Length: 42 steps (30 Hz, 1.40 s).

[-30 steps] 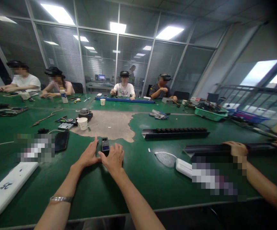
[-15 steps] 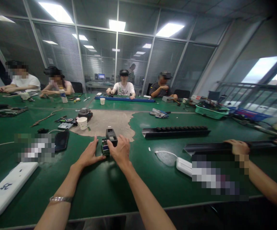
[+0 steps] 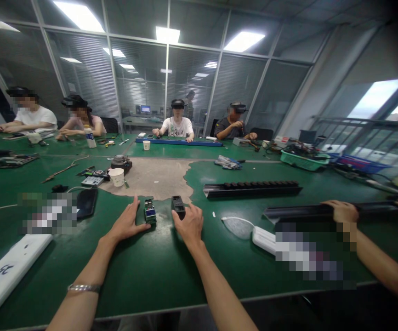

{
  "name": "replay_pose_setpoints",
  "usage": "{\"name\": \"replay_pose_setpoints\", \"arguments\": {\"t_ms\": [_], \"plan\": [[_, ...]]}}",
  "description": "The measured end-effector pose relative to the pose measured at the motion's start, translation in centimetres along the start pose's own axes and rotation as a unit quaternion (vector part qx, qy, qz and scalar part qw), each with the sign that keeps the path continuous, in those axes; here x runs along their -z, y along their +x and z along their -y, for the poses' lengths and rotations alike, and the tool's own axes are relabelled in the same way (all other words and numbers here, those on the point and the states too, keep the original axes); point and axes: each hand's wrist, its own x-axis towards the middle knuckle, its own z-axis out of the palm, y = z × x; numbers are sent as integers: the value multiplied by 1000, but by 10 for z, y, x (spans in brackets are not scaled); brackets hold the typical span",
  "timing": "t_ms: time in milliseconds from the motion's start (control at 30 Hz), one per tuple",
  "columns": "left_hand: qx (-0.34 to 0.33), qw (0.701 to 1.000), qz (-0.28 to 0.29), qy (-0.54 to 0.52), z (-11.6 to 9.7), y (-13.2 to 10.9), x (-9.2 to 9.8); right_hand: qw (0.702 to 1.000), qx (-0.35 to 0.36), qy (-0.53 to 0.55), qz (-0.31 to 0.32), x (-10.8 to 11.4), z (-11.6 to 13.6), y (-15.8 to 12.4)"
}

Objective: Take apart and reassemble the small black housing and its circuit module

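Observation:
A small green circuit board with a blue screen [image 3: 150,211] lies on the green table [image 3: 157,266] in front of me. My left hand [image 3: 127,222] rests flat beside it, fingers spread, thumb tip touching its lower left edge. My right hand [image 3: 188,224] grips a small black cover [image 3: 178,206], set on the table a little to the right of the board. A metal bracelet [image 3: 83,288] circles my left wrist.
A black phone [image 3: 86,202] and a white paper cup [image 3: 117,176] lie to the left, a white device [image 3: 8,271] at the near left. Long black trays [image 3: 252,190] and a white adapter with cable [image 3: 263,239] lie right. A co-worker's hand [image 3: 340,212] holds another tray. Several people sit across.
My right hand has lifted the black cover off the board and carried it to the right, down onto the table. The left hand stayed beside the board.

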Motion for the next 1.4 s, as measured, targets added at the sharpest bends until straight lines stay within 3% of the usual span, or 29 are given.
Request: {"name": "replay_pose_setpoints", "arguments": {"t_ms": [200, 867, 1100, 1267, 1400], "plan": [[-2, 1000, 15, 9, 3, 0, -2, 999, -17, -36, 32, -1, -5, -8], [-1, 1000, 1, -4, 6, -1, -4, 1000, -1, 12, -2, 0, -7, -9], [7, 1000, -5, -8, 8, -1, -5, 993, 32, 107, -31, 11, 32, -6], [3, 1000, -11, -16, 9, -1, -7, 991, 38, 125, -8, 2, 74, -13], [6, 1000, -21, -21, 8, -1, -8, 993, 37, 110, 11, -4, 92, -17]]}}
